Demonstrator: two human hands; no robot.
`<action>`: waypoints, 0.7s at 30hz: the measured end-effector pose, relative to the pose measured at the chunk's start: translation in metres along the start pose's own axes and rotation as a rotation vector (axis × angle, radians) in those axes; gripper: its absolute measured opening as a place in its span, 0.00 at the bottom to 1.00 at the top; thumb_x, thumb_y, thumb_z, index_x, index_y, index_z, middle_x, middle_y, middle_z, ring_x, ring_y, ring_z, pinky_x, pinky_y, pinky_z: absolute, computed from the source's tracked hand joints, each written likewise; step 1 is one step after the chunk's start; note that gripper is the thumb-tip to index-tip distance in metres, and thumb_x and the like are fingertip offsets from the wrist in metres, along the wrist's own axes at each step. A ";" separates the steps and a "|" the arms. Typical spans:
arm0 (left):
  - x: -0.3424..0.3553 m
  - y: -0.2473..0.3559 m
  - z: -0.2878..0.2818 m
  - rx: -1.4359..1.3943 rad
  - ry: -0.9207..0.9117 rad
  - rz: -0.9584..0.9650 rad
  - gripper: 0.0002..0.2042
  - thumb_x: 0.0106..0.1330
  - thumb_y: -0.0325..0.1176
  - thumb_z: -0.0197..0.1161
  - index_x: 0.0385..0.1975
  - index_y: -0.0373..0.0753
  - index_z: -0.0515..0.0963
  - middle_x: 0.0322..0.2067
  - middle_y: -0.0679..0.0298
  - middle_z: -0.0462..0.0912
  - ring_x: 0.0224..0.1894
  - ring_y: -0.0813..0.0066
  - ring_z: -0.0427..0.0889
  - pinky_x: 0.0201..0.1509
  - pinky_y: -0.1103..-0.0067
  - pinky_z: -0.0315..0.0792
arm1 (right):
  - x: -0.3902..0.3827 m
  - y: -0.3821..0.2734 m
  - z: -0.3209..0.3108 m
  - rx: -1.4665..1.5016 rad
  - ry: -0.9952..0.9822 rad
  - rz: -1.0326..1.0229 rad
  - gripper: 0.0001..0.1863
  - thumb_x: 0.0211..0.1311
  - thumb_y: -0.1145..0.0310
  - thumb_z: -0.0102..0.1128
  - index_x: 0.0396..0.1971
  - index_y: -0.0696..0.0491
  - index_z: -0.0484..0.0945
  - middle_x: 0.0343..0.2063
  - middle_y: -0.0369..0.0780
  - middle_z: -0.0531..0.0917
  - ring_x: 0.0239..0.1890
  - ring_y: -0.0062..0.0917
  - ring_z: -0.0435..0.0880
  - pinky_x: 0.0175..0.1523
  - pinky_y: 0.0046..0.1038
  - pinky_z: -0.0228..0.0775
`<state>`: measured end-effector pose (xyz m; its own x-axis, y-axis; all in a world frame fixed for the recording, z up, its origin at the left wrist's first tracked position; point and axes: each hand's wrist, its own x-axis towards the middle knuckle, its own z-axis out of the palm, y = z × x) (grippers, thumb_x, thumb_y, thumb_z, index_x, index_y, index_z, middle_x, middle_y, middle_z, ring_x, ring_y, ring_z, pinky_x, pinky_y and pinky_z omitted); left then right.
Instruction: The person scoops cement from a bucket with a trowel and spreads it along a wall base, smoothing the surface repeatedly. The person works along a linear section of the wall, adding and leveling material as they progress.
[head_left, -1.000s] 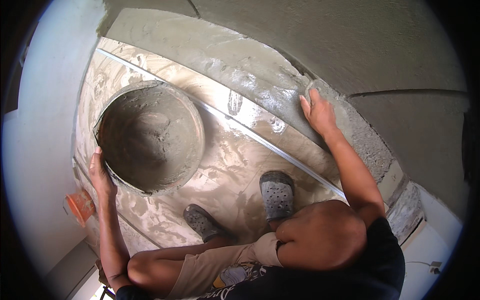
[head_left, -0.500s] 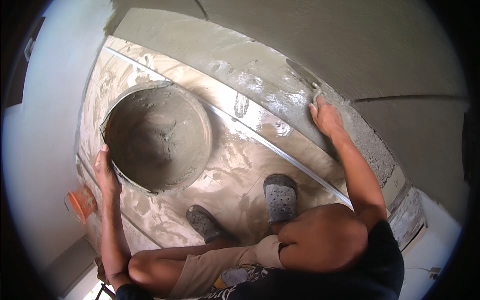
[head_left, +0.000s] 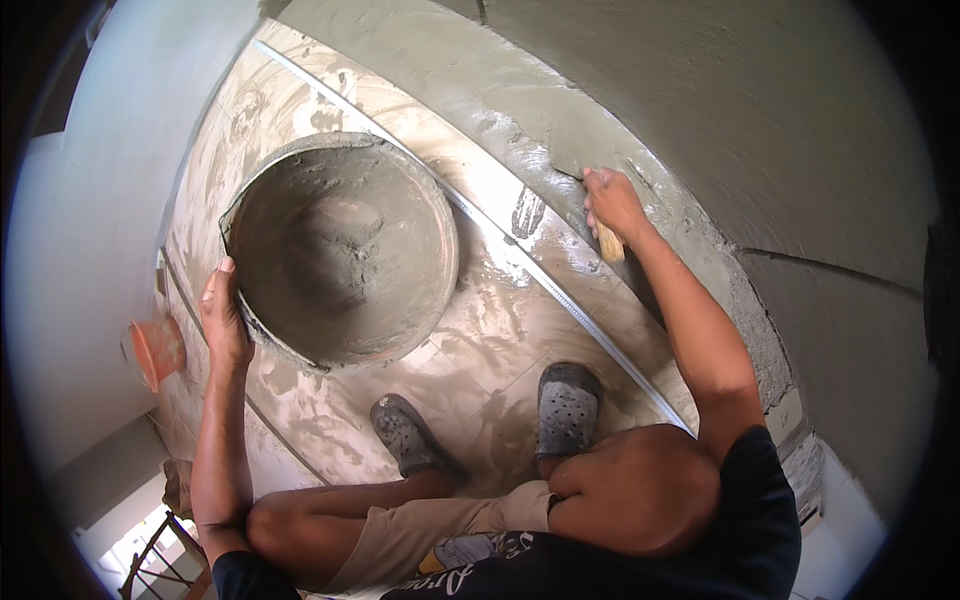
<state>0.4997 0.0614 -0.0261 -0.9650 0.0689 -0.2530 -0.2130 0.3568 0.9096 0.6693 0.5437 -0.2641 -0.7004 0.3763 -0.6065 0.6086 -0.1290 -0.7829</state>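
Observation:
A large round basin (head_left: 405,300), coated inside with grey mortar, sits to the left in front of me. My left hand (head_left: 224,318) is closed on its near-left rim, thumb on top. My right hand (head_left: 617,207) grips a trowel by its wooden handle (head_left: 610,244), which sticks out below the fist. The trowel's blade is mostly hidden, with only a dark part showing beside the fingers. It is over the low strip of wet grey mortar (head_left: 515,95) along the wall's foot; I cannot tell whether it touches.
A long metal straightedge (head_left: 575,310) lies diagonally across the mortar-smeared tiled floor (head_left: 480,345), passing beside the basin. The grey plastered wall (head_left: 720,130) rises at the right. An orange bucket (head_left: 158,350) stands at the far left. My feet in grey clogs (head_left: 568,405) are near the basin.
My right hand has moved left and turned, so the trowel's wooden handle now shows beneath it. My left hand stays on the basin rim. The whole view has shifted slightly.

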 end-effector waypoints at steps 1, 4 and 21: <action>0.000 -0.001 -0.001 -0.010 0.009 -0.007 0.21 0.79 0.47 0.60 0.50 0.31 0.82 0.49 0.62 0.87 0.49 0.77 0.82 0.59 0.77 0.74 | 0.010 -0.005 0.003 -0.047 -0.051 -0.034 0.22 0.79 0.55 0.51 0.36 0.61 0.76 0.20 0.41 0.78 0.14 0.30 0.80 0.19 0.36 0.73; -0.002 -0.003 -0.002 -0.031 0.032 -0.025 0.22 0.80 0.47 0.60 0.54 0.30 0.81 0.52 0.59 0.86 0.52 0.74 0.83 0.62 0.76 0.73 | 0.035 -0.021 0.013 -0.219 -0.218 -0.116 0.22 0.79 0.56 0.51 0.33 0.62 0.77 0.20 0.42 0.79 0.14 0.30 0.80 0.21 0.37 0.74; 0.001 -0.005 -0.008 -0.043 -0.005 -0.007 0.26 0.82 0.46 0.56 0.63 0.27 0.76 0.59 0.56 0.84 0.58 0.71 0.82 0.66 0.74 0.73 | -0.006 -0.014 -0.052 -1.129 -0.242 -0.366 0.17 0.78 0.60 0.51 0.42 0.59 0.82 0.37 0.56 0.88 0.40 0.48 0.89 0.51 0.47 0.81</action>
<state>0.4987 0.0525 -0.0287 -0.9628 0.0707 -0.2610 -0.2263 0.3172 0.9210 0.6847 0.5912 -0.2422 -0.8775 0.0259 -0.4789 0.2578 0.8675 -0.4254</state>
